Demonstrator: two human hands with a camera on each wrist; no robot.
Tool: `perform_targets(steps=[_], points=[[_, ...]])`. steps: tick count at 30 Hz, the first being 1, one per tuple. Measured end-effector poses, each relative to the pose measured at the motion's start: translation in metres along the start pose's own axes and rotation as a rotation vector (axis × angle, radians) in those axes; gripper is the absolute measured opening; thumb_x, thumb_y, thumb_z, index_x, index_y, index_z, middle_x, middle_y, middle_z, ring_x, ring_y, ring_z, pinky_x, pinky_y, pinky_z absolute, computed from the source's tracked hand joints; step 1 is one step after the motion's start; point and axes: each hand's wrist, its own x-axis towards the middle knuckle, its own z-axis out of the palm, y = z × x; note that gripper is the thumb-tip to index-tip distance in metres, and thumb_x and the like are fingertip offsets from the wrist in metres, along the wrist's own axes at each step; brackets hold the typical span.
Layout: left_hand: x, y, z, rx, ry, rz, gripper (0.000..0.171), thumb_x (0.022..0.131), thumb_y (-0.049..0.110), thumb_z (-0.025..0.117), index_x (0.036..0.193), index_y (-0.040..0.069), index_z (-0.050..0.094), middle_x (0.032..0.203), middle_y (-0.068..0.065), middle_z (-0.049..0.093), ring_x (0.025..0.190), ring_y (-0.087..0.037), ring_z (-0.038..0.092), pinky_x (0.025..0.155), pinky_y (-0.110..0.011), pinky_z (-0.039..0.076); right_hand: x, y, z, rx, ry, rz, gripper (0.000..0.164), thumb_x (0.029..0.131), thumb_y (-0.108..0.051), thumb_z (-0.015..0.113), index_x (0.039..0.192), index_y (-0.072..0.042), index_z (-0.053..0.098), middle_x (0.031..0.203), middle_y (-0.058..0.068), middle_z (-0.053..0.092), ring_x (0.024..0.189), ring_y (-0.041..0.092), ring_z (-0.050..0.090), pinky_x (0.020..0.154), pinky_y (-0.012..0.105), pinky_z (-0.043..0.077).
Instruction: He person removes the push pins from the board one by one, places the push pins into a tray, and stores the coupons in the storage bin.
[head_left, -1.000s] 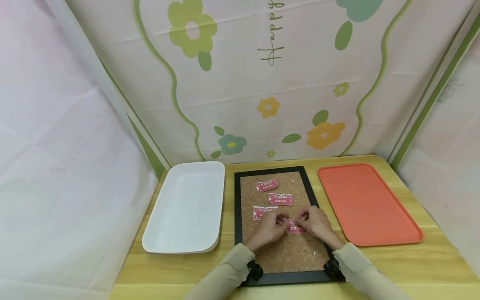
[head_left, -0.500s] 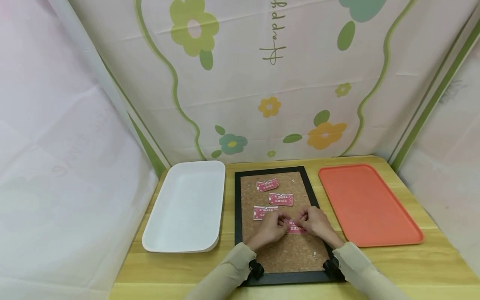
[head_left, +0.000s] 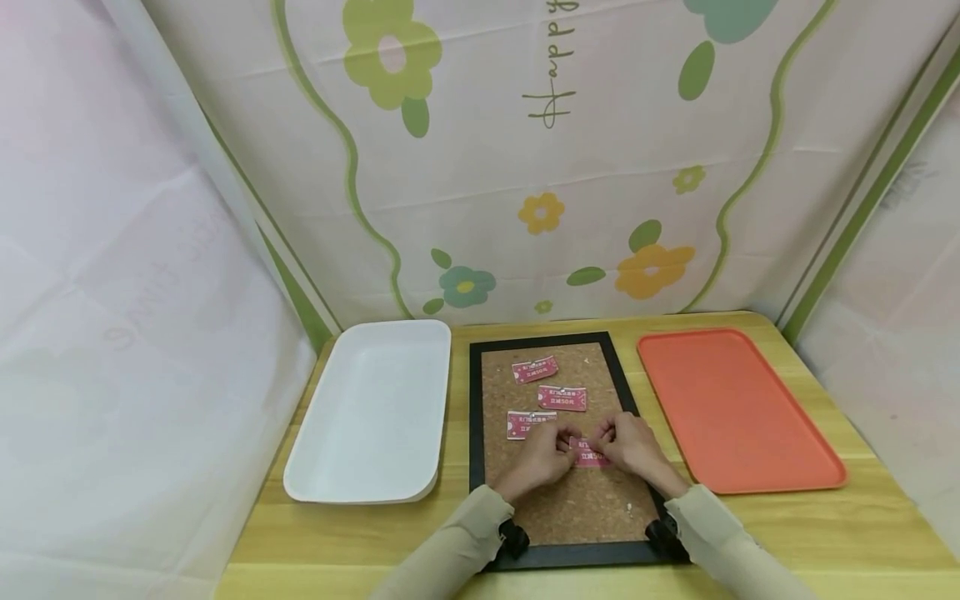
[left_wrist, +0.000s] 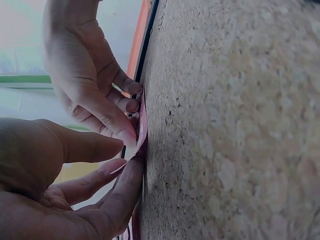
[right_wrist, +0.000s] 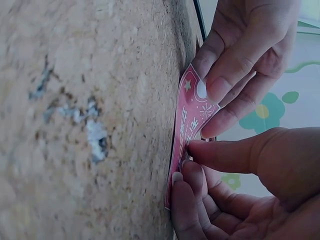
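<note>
A pink coupon (right_wrist: pixel 187 117) lies against the cork board (head_left: pixel 570 508), one end slightly lifted in the right wrist view. My left hand (head_left: pixel 542 454) pinches its left end between thumb and fingers. Over the coupon's middle part, my right hand (head_left: pixel 632 446) brings thumb and fingertips together on a small thumbtack-like thing, mostly hidden by the fingers. Several other pink coupons sit higher on the board: one at the top (head_left: pixel 535 369), one below it (head_left: pixel 562 398) and one (head_left: pixel 525 423) partly covered by my left hand. Small shiny spots show at their upper edges.
A black frame (head_left: pixel 476 417) edges the board on the wooden table (head_left: pixel 337 550). To the left stands a white tray (head_left: pixel 371 417), to the right an orange-red tray (head_left: pixel 742 408). Flower-printed cloth (head_left: pixel 465 167) rises behind the table.
Both hands stay at the same coupon with hardly any movement. The head view shifts very slightly.
</note>
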Motion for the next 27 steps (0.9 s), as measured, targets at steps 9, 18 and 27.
perform_targets(steps=[9, 18, 27], points=[[-0.0006, 0.0005, 0.0008, 0.020, 0.010, 0.010, 0.023, 0.094, 0.001, 0.071, 0.116, 0.003, 0.073, 0.092, -0.002, 0.067, 0.076, -0.005, 0.056, 0.064, -0.016, 0.046, -0.0036, -0.0038, 0.0021, -0.014, 0.014, -0.003, 0.009, 0.088, -0.010, 0.081, 0.081, -0.008, 0.076, 0.069, 0.001, 0.071, 0.062, 0.011, 0.060, 0.056, 0.028, 0.045], [0.0015, -0.0024, 0.0021, 0.014, 0.009, 0.020, 0.024, 0.093, 0.000, 0.071, 0.117, 0.004, 0.073, 0.093, -0.003, 0.068, 0.077, -0.004, 0.056, 0.065, -0.016, 0.047, -0.0013, -0.0037, 0.0020, -0.022, 0.030, -0.044, 0.008, 0.087, -0.007, 0.081, 0.081, -0.008, 0.076, 0.070, 0.001, 0.071, 0.062, 0.012, 0.059, 0.054, 0.027, 0.044], [0.0023, -0.0033, 0.0013, 0.026, 0.017, 0.021, 0.026, 0.091, -0.005, 0.069, 0.115, 0.004, 0.073, 0.090, 0.000, 0.066, 0.075, -0.003, 0.055, 0.065, -0.016, 0.047, 0.0002, 0.0014, 0.0035, -0.008, 0.026, -0.062, 0.006, 0.085, -0.004, 0.081, 0.082, -0.008, 0.077, 0.072, 0.002, 0.073, 0.065, 0.011, 0.062, 0.057, 0.028, 0.046]])
